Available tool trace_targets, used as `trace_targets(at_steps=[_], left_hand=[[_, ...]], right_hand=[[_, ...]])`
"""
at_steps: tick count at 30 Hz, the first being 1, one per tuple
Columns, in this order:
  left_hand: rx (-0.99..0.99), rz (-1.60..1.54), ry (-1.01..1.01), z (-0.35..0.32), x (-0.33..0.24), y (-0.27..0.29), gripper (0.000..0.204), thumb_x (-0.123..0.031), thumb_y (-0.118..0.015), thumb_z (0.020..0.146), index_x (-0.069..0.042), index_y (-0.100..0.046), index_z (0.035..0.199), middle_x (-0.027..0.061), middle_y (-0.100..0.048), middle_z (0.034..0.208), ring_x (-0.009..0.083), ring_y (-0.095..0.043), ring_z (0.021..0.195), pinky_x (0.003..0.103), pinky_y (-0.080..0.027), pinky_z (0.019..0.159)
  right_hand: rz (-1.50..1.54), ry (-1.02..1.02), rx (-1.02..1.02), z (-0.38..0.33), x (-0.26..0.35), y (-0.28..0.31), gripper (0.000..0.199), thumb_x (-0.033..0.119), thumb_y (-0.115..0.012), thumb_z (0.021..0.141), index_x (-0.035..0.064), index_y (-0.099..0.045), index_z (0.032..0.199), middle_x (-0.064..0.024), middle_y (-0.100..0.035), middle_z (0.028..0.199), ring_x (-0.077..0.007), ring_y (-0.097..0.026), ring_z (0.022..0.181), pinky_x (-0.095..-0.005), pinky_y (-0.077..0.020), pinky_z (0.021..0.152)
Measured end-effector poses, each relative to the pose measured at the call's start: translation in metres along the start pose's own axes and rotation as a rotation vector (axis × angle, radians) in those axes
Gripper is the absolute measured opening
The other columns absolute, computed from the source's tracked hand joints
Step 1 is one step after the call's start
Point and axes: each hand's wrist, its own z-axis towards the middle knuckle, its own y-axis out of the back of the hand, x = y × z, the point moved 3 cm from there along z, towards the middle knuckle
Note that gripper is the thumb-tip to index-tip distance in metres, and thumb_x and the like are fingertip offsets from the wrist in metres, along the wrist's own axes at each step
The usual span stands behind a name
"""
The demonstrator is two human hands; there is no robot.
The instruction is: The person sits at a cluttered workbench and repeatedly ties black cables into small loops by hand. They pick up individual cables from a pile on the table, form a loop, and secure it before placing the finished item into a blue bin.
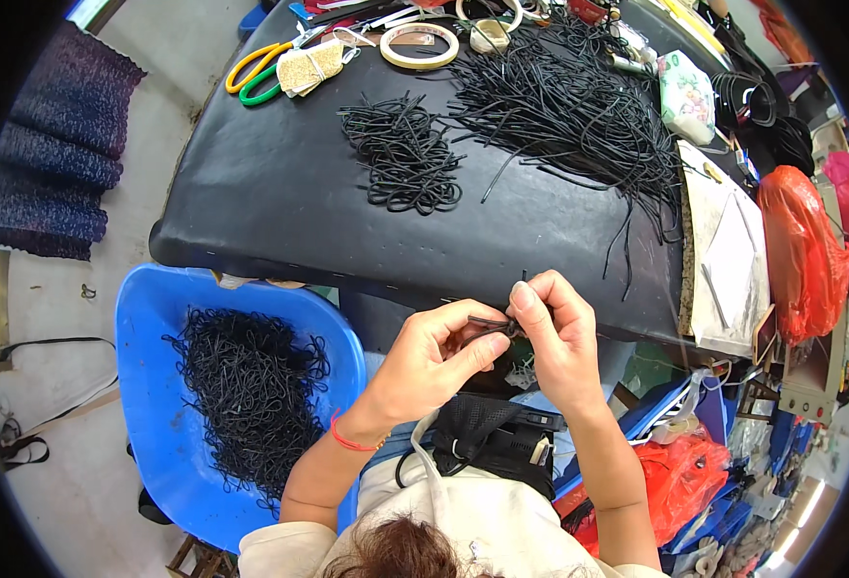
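Observation:
Both my hands meet just in front of the table's near edge, working on a black cord (490,325). My left hand (436,349) pinches the cord between thumb and fingers, with a loop of it showing. Close against it, my right hand (557,332) grips the same cord with thumb and forefinger; a short end sticks up by the thumb. On the black table (289,193) lies a small heap of looped cords (403,154). A larger pile of straight black cords (569,106) spreads to its right.
A blue tub (145,385) at the left holds many looped black cords (246,395). Scissors with orange and green handles (256,75), tape rolls (419,60) and a tissue pack (686,96) lie at the back. Red plastic bags (802,255) hang at the right.

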Motion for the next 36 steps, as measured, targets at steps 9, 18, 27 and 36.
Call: trace_targets(at_steps=[9, 18, 27, 36], left_hand=[[-0.174, 0.017, -0.063, -0.006, 0.016, -0.001, 0.018, -0.011, -0.061, 0.085, 0.002, -0.060, 0.099, 0.0008, -0.062, 0.078, 0.0031, -0.053, 0.068, 0.018, -0.044, 0.061], [-0.178, -0.086, -0.079, -0.001, 0.001, 0.007, 0.015, -0.014, -0.060, 0.086, 0.000, -0.061, 0.093, 0.0006, -0.061, 0.077, 0.0043, -0.054, 0.071, 0.019, -0.044, 0.063], [-0.134, -0.169, -0.060, 0.000, 0.007, 0.010, 0.013, -0.012, -0.057, 0.087, -0.002, -0.059, 0.096, 0.0028, -0.061, 0.083, 0.0064, -0.056, 0.072, 0.019, -0.043, 0.063], [-0.114, -0.432, -0.003, 0.012, -0.004, 0.002, 0.020, -0.011, -0.051, 0.090, 0.000, -0.059, 0.104, 0.0102, -0.063, 0.097, 0.0137, -0.062, 0.081, 0.026, -0.050, 0.075]], right_hand=[[0.020, -0.065, -0.101, 0.003, -0.013, -0.003, 0.022, 0.018, -0.058, 0.089, 0.0033, -0.052, 0.074, 0.0041, -0.051, 0.067, -0.0016, -0.041, 0.061, -0.0181, -0.0359, 0.056], [0.149, -0.142, 0.166, -0.002, -0.006, 0.002, 0.014, 0.008, -0.060, 0.085, -0.0019, -0.057, 0.095, -0.0023, -0.061, 0.086, -0.0055, -0.054, 0.077, -0.0202, -0.0452, 0.070], [0.126, -0.168, 0.206, -0.010, 0.003, 0.005, 0.016, 0.007, -0.056, 0.088, -0.0017, -0.056, 0.101, -0.0021, -0.060, 0.091, -0.0038, -0.051, 0.080, -0.0183, -0.0423, 0.069], [0.042, 0.029, -0.152, -0.030, 0.010, -0.008, 0.014, 0.005, -0.062, 0.083, 0.0000, -0.053, 0.093, -0.0011, -0.057, 0.082, -0.0059, -0.053, 0.076, -0.0201, -0.0432, 0.069]])
